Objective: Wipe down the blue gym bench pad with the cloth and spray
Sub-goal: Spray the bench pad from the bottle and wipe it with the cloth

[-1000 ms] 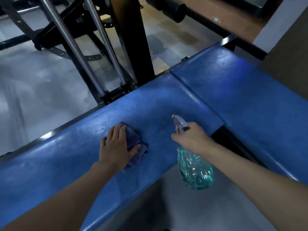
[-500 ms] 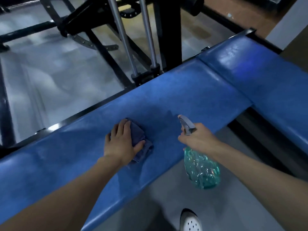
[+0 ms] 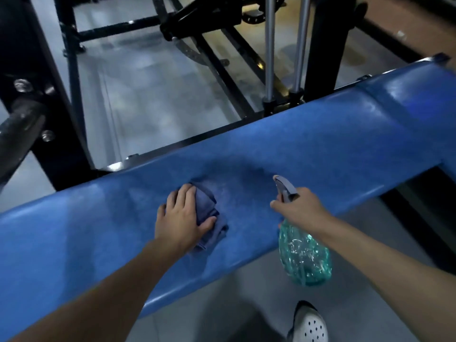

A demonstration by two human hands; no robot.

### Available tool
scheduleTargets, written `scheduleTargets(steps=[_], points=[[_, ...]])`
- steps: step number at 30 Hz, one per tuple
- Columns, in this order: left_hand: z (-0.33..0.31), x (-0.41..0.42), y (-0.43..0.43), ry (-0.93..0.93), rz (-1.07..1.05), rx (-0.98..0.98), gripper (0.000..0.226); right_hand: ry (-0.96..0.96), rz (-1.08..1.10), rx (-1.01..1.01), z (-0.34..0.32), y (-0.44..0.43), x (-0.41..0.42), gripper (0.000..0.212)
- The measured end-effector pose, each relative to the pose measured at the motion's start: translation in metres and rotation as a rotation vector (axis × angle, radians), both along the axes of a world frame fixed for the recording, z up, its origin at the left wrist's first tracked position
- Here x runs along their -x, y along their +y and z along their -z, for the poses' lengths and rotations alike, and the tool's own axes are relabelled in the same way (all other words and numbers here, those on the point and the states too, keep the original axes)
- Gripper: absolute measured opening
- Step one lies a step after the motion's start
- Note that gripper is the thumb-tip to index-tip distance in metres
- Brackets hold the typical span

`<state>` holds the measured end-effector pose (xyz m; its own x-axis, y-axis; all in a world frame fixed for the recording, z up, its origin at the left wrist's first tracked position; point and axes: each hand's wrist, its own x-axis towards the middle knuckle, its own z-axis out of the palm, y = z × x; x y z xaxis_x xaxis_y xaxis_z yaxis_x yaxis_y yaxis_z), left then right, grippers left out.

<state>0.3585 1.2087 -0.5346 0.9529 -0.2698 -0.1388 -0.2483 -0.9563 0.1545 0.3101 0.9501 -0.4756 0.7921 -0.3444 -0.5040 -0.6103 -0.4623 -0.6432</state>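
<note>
Head view, looking down. A long blue bench pad (image 3: 320, 149) runs diagonally across the frame, its vinyl-like skin finely grained, with rounded edges and a seam near the upper right. A duller, mottled patch marks the pad surface between the two hands.

The left hand (image 3: 182, 218) lies palm-down on a crumpled blue-grey cloth (image 3: 209, 218), fingers laid flat and close together, thumb spread to the side, and it presses the fabric against the pad's middle. The cloth's folds bunch out beyond the thumb.

The right hand (image 3: 301, 211) grips the neck of a spray bottle (image 3: 304, 257), fingers curled round it below the grey plastic nozzle (image 3: 283, 187), which points toward the pad. The bottle body is translucent teal, bulbous and faceted, and hangs just off the pad's near edge, above the floor.

Behind the pad stand two polished chrome rods (image 3: 269, 45) and a black metal frame (image 3: 328, 40) on a glossy grey floor (image 3: 148, 95). A white perforated shoe (image 3: 311, 324) shows at the bottom edge.
</note>
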Motion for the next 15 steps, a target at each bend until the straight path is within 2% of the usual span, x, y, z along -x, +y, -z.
scheduleTargets(steps=[6,11,15], points=[[0.002,0.019,0.054,-0.008,-0.082,0.012,0.092,-0.005,-0.096,-0.045,0.004,0.053,0.006,0.016],[0.001,0.034,0.096,0.004,-0.13,0.034,0.088,-0.024,-0.175,0.049,0.001,0.097,0.012,0.01],[-0.002,0.046,0.131,0.008,-0.168,0.008,0.088,-0.025,-0.242,-0.022,0.004,0.127,0.019,0.009]])
